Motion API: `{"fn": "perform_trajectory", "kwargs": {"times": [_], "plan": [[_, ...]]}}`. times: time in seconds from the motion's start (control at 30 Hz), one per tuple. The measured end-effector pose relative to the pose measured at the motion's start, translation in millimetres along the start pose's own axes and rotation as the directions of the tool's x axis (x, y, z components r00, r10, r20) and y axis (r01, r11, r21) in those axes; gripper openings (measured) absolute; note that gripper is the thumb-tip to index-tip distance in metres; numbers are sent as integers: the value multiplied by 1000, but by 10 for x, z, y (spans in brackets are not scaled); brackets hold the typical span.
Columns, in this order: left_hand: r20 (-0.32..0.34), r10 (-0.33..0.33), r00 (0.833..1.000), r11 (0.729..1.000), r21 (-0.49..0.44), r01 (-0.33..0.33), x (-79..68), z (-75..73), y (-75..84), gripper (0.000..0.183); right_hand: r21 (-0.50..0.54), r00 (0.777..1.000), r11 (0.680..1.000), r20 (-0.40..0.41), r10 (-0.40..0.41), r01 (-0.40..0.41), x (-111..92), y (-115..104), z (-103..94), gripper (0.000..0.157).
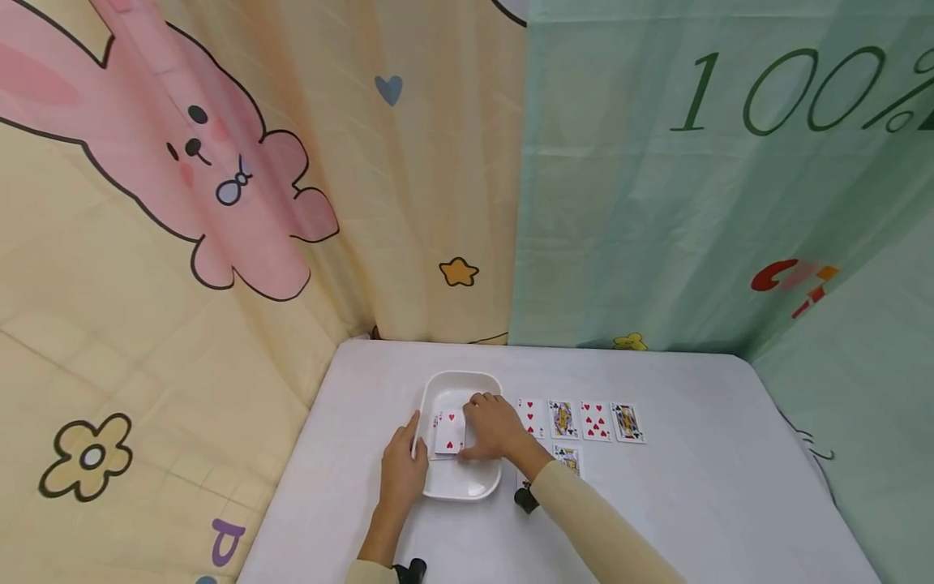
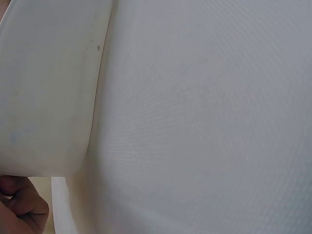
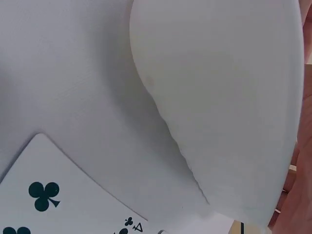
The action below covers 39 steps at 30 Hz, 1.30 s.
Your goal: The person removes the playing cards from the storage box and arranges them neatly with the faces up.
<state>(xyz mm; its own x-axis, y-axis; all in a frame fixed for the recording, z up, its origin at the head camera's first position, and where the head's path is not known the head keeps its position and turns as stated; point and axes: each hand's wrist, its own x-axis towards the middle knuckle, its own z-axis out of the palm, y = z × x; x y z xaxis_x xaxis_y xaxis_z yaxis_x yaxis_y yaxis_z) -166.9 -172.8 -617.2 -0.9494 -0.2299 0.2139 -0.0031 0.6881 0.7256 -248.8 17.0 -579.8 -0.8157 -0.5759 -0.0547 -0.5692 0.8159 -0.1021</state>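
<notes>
A white tray (image 1: 463, 491) holds a small pile of playing cards, with a heart card (image 1: 450, 434) face up on top. My left hand (image 1: 404, 464) grips the tray's left rim, thumb toward the inside. My right hand (image 1: 496, 426) reaches over the right rim and holds the heart card by its right side, fingertips near the far corner and thumb near the close corner. The tray's outer wall (image 2: 48, 87) fills the left of the left wrist view. In the right wrist view the tray wall (image 3: 224, 97) hides most of my right hand (image 3: 303, 165).
Right of the tray lies a row of face-up cards, among them a heart card (image 1: 596, 422) and a face card (image 1: 628, 423). Another face card (image 1: 567, 458) lies below, partly behind my right sleeve. A club card (image 3: 48, 195) shows close by. Curtains (image 1: 657, 203) hang behind the white table (image 1: 693, 487).
</notes>
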Motion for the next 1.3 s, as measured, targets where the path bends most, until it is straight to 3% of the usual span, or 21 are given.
{"fn": "perform_trajectory", "kwargs": {"times": [0.17, 0.37, 0.57, 0.77, 1.07, 1.3], "plan": [[-8, 8, 1000, 1000, 7, -8, 2, -23, 12, 52, 43, 999, 999, -45, -15, 17, -90, 63, -70, 88], [8, -10, 1000, 1000, 8, 10, 4, -36, 8, 52, 127, 996, 992, -85, 29, -18, -252, 211, -226, 89], [6, -13, 1000, 1000, 14, 13, 14, -44, 7, 52, 152, 984, 987, -160, 73, -48, -476, 478, -376, 88], [7, -14, 1000, 1000, 20, 14, -6, -34, 14, 53, 137, 974, 983, -176, 146, -123, -840, 814, -458, 89], [21, -34, 999, 999, 27, 33, -6, -38, 47, 53, 121, 953, 969, -190, 236, -216, -1450, 1372, -332, 87], [26, -36, 999, 999, 28, 36, -22, -53, 73, 53, 121, 949, 953, -123, 292, -277, -1861, 1657, -160, 86]]}}
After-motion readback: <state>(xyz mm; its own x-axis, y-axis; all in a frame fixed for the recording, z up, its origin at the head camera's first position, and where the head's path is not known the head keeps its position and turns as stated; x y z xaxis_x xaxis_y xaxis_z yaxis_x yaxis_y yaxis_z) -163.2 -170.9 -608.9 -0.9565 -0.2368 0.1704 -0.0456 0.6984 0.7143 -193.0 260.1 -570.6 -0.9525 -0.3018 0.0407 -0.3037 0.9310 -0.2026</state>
